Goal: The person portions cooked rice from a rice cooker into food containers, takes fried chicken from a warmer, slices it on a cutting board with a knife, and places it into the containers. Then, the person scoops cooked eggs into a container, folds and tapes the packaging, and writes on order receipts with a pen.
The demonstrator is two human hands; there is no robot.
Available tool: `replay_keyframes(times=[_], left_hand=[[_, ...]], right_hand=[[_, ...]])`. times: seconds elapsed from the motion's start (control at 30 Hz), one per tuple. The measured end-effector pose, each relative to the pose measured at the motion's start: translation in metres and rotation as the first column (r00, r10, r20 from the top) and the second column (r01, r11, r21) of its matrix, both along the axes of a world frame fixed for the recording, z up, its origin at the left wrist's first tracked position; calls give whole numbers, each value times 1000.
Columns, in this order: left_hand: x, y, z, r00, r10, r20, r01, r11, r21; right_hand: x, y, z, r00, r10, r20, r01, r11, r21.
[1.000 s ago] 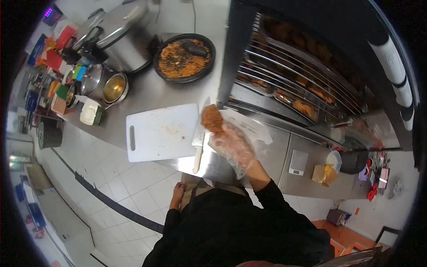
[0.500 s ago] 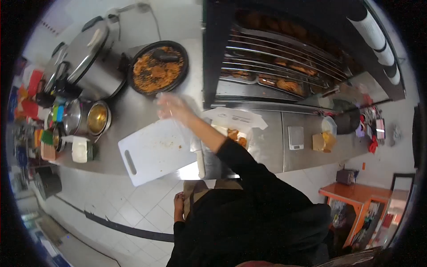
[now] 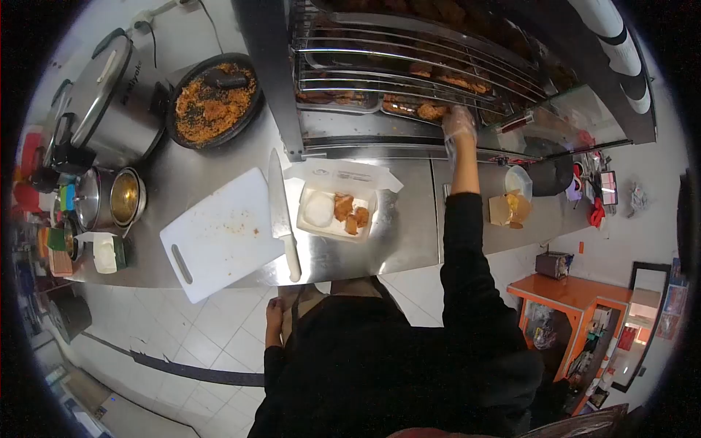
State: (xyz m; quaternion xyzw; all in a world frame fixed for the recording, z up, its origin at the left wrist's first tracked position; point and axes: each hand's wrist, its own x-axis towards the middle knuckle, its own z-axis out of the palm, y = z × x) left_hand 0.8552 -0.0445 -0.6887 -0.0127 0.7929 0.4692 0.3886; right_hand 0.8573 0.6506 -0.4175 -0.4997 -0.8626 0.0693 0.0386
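My right hand, in a clear plastic glove, reaches to the lower tray of the food cabinet, at the right end of a fried piece. Its fingertips are too blurred to show a grip. My left hand hangs by my thigh below the counter edge, fingers loosely curled and too small to make out. Between them on the counter lie a white cutting board with crumbs, a knife along its right side, and an open box holding rice and fried pieces.
A round black pan of orange-brown crumbs stands at the back left, beside a large steel cooker. Metal bowls are further left. A small brown box stands on the right. An orange shelf is at the lower right.
My right hand has moved from over the cutting board and pan area to the cabinet on the right. The fried piece it held earlier is gone from it. My left hand stays low.
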Motion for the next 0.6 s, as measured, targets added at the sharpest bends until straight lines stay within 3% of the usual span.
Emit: replay_keyframes(times=[0.07,0.17,0.27,0.37,0.47,0.57,0.6], left_hand=[[8,9,0,987,136,89,-138,990,13],[19,23,24,980,174,98,-172,985,-30],[27,25,22,981,158,115,-152,987,-60],[37,27,18,976,200,81,-198,979,-39],[42,30,21,976,197,90,-190,978,-81],[45,33,17,971,235,52,-232,970,-69],[47,34,16,961,263,91,-259,965,-51]], right_hand=[[-17,-5,32,993,-28,118,43,990,-133],[-23,3,16,946,291,145,-279,956,-93],[-33,-9,2,989,148,21,-144,981,-134],[-30,-29,15,979,147,-140,-165,978,-128],[-26,-43,9,980,137,-146,-121,986,117],[-7,-61,-4,918,367,-147,-272,856,440],[-3,-70,-3,846,470,-252,-290,803,521]])
